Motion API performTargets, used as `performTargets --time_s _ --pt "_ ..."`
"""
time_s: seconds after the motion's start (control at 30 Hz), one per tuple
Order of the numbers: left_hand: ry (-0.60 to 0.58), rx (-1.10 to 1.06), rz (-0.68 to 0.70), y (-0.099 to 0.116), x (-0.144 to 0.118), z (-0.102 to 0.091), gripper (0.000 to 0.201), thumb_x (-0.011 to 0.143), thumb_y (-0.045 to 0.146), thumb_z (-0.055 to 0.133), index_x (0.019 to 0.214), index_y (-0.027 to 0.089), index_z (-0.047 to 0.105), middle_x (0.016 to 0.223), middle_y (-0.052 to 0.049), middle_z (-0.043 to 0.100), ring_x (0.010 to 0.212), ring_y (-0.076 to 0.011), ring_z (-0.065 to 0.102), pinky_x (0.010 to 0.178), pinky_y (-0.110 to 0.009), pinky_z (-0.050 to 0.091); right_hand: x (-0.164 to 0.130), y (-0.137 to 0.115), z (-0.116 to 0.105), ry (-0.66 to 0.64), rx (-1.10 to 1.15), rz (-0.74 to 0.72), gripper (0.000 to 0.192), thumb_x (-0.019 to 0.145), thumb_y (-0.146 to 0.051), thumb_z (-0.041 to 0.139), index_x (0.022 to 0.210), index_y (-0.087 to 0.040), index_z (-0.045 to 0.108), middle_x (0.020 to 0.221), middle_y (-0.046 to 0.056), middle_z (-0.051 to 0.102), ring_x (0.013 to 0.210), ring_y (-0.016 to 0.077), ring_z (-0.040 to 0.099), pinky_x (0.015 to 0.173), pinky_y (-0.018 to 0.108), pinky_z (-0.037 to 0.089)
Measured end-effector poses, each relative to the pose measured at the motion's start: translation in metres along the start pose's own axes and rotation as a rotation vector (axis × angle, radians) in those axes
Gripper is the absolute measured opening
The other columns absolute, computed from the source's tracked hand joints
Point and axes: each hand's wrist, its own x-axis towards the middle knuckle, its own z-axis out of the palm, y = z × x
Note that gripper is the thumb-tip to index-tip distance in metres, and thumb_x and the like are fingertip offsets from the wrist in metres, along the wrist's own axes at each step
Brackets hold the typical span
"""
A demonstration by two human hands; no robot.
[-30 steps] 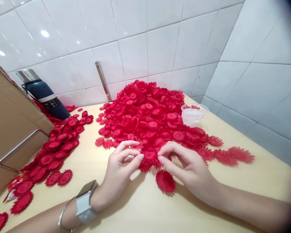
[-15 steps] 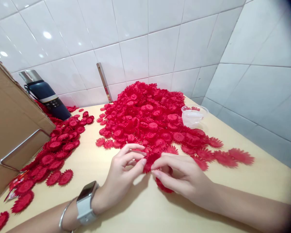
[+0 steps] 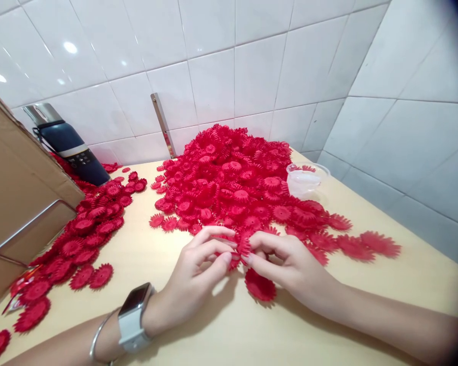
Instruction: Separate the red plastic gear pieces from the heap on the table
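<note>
A red disc [image 3: 245,243] with a toothed, petal-like rim is between my hands at the front of a heap of such discs [image 3: 229,178]. My left hand [image 3: 198,269], wearing a watch and a bangle, is closed with thumb and fingertips at the disc's left side. My right hand [image 3: 290,262] pinches the right side between thumb and bent fingers. Fingers partly hide the disc, and I cannot make out whether it is one layer or several. Just below my right fingers, a separate dark red disc [image 3: 260,285] lies on the table.
A clear plastic bowl [image 3: 307,178] stands right of the heap on the pale table [image 3: 221,335]. To the left, more red discs [image 3: 95,223] trail along a cardboard box [image 3: 26,198] with a metal wire handle. A dark blue flask [image 3: 70,147] leans near the tiled wall [image 3: 213,86].
My right fingers have shifted slightly up, and the disc between my hands now shows its toothed rim. The disc on the table below is less covered by my right hand.
</note>
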Motion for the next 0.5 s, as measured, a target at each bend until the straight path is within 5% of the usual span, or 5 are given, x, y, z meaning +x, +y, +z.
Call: performTargets --time_s 0.3,0.5 --pt "0.111 0.058 -0.002 -0.002 0.002 -0.001 0.020 0.084 0.021 0.046 0.072 0.018 0.061 0.103 -0.004 0.050 0.099 -0.0149 0.049 0.077 -0.019 0.043 -0.001 -0.001 0.001 0.061 -0.069 -0.028 0.020 0.083 -0.031 0.046 0.070 -0.017 0.052 0.049 -0.004 0.053 0.041 0.0089 0.049 0.040 0.019 0.037" --pt "0.189 -0.002 -0.041 -0.003 0.003 -0.003 0.022 0.085 0.023 0.045 0.069 0.017 0.059 0.101 -0.004 0.050 0.093 -0.0144 0.051 0.071 -0.019 0.043 0.011 -0.019 0.000 0.234 -0.107 -0.128 0.022 0.082 -0.028 0.048 0.062 -0.018 0.052 0.052 -0.005 0.046 0.047 0.0082 0.044 0.045 0.019 0.036"
